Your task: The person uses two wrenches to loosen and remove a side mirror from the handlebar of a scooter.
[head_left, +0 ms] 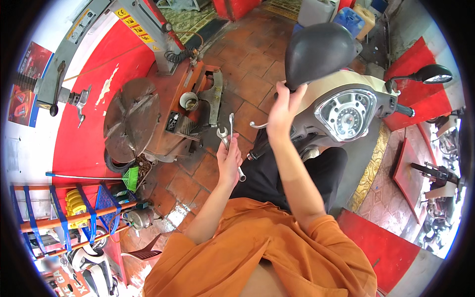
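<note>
In my left hand (228,159) are two wrenches. One is a combination wrench (222,134) with its open jaw pointing up and its ring end showing below the fist. Alongside it stands a thinner wrench (232,122), seen mostly edge-on. My right hand (282,113) grips the lower end of a black rear-view mirror (317,54), at the scooter's left handlebar; its stem is hidden by the fingers. Beneath that hand are the brake lever (258,125) and the black handlebar grip (259,148). The scooter's chrome-rimmed speedometer (347,118) faces me.
A tyre changer with a round turntable (131,118) stands to the left, a white cup (189,101) on its base. Jerrycans (349,20) stand beyond the scooter. A green broom (130,179) and a blue-and-orange rack (74,215) are at lower left. The other mirror (434,74) sticks out right.
</note>
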A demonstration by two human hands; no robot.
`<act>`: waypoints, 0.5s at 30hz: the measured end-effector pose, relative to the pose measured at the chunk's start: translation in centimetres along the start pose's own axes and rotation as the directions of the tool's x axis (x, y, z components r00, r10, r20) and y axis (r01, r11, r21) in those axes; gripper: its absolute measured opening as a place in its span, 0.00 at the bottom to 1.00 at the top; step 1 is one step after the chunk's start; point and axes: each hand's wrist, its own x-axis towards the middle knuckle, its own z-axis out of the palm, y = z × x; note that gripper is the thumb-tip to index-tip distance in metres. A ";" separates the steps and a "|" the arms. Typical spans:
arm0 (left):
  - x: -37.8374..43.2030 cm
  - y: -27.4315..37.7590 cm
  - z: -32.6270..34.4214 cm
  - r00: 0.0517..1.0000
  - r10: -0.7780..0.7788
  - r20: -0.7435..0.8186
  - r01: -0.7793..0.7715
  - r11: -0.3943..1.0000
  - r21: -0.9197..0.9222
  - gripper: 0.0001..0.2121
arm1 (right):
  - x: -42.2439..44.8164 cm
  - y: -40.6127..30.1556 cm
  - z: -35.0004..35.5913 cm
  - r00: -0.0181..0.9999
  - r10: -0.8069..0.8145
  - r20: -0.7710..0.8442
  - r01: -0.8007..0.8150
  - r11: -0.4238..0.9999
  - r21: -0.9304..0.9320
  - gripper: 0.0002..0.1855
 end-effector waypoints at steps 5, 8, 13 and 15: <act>0.3 0.4 0.0 0.998 0.034 0.056 -0.035 0.999 0.018 0.12 | 4.8 -2.4 -6.4 0.547 -0.053 0.835 0.232 0.968 -0.091 0.16; 0.8 0.8 0.4 0.995 0.041 0.092 -0.042 0.999 0.019 0.12 | 6.2 -3.8 -6.7 0.492 0.167 0.854 0.183 0.940 -0.289 0.10; 1.9 0.9 2.8 0.977 0.098 0.189 -0.102 0.995 0.012 0.10 | 1.9 1.5 -5.4 0.567 -0.494 0.659 0.795 0.537 -0.282 0.09; 2.7 0.5 3.9 0.981 0.102 0.167 -0.100 0.995 -0.018 0.06 | 0.4 1.4 -3.7 0.459 -0.637 0.620 0.873 0.455 -0.179 0.12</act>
